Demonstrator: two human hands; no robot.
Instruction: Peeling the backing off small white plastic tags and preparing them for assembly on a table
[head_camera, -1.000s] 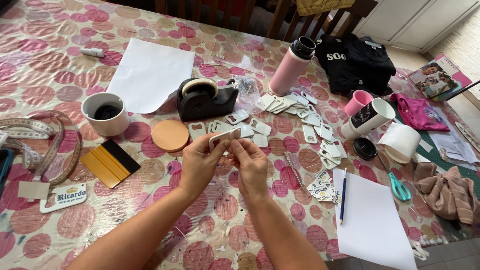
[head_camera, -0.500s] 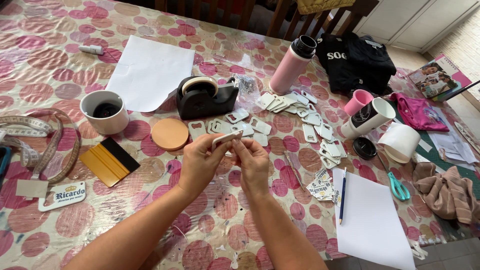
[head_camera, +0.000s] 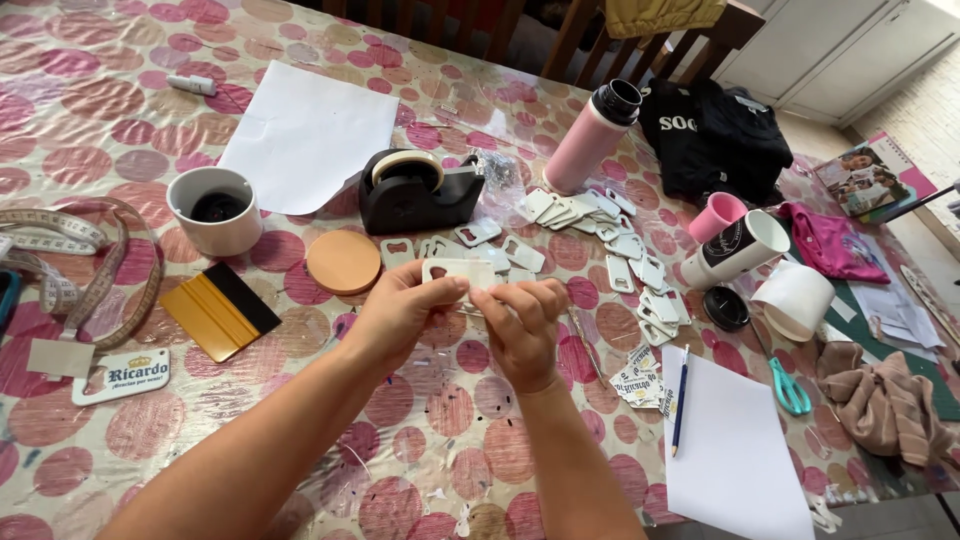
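Observation:
My left hand (head_camera: 400, 315) and my right hand (head_camera: 520, 325) together pinch a small white rectangular tag (head_camera: 455, 271) above the table, fingertips meeting at its right end. Several more white tags (head_camera: 600, 240) lie scattered just beyond my hands. A black tape dispenser (head_camera: 415, 190) stands behind them, and a round tan coaster (head_camera: 343, 262) lies to the left of my left hand.
White mug (head_camera: 212, 208), yellow-and-black squeegee (head_camera: 220, 310), measuring tape (head_camera: 60, 260) at left. Pink bottle (head_camera: 592, 137), black garment (head_camera: 715, 135), pink cup (head_camera: 716, 215), white tumbler (head_camera: 745, 245) at right. White paper sheets (head_camera: 305, 135), pencil (head_camera: 680, 400), teal scissors (head_camera: 790, 385), printed stickers (head_camera: 640, 385).
My hands have stayed in place over the table, with only small finger shifts on the white tag.

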